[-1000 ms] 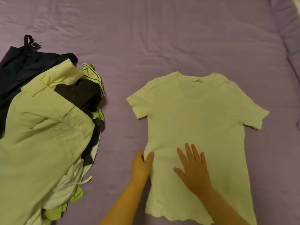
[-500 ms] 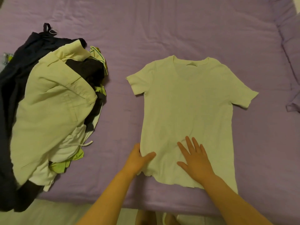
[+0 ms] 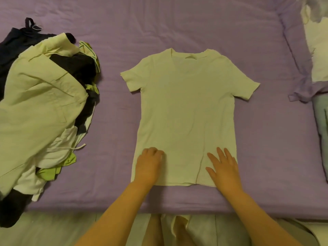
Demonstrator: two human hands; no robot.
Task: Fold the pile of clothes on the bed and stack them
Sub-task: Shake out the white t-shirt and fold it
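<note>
One pale T-shirt spread flat mid-bed; unfolded pile well left. Left hand curled at hem, grip unclear; right hand flat, holding nothing. Risk: uneven smoothing, creased fold, hem dragged over bed's edge.

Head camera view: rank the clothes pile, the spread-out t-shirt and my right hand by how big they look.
1. clothes pile, largest, though cut off by the frame's left edge.
2. t-shirt, spread flat on the bed.
3. right hand, smallest, resting flat on the shirt's hem.
</note>
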